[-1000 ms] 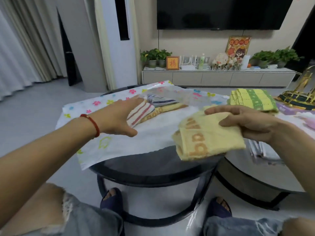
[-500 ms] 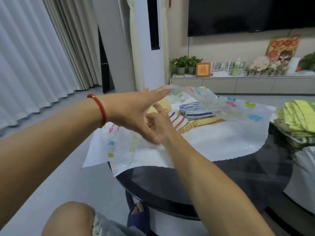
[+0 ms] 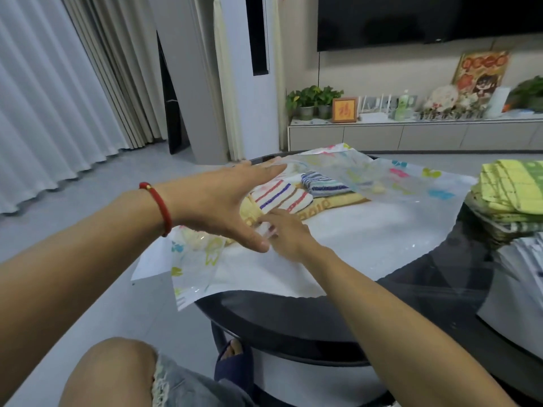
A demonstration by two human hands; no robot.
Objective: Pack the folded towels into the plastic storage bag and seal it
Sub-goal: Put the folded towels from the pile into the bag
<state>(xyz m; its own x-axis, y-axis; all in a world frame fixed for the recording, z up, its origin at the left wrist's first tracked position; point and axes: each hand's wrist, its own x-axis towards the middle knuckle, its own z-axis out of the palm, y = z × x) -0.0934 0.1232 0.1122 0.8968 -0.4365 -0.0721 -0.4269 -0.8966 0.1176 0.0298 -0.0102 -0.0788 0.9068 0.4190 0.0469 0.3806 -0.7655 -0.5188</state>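
Storage bag (image 3: 382, 239): clear plastic with coloured prints, lying flat across the round dark desk (image 3: 411, 298), its left end hanging over the desk's left edge; upper layer lifted at the far side.
Towels in bag: striped red-and-blue towel (image 3: 283, 196), blue-striped towel (image 3: 324, 183) and yellow lettered towel (image 3: 338, 202), folded, lying together toward the bag's left far part.
Yellow towel under hands (image 3: 249, 211): partly hidden, at the bag's left opening.
Left hand (image 3: 223, 201): flat above the bag's mouth, fingers (image 3: 264, 169) stretched and together, tips at the raised plastic; red bracelet (image 3: 160, 207) on wrist.
Right hand (image 3: 286, 233): beneath the left palm, fingers on the yellow towel; grip cannot be told.
Green-yellow towel stack (image 3: 511, 198): at the desk's right edge, outside the bag.
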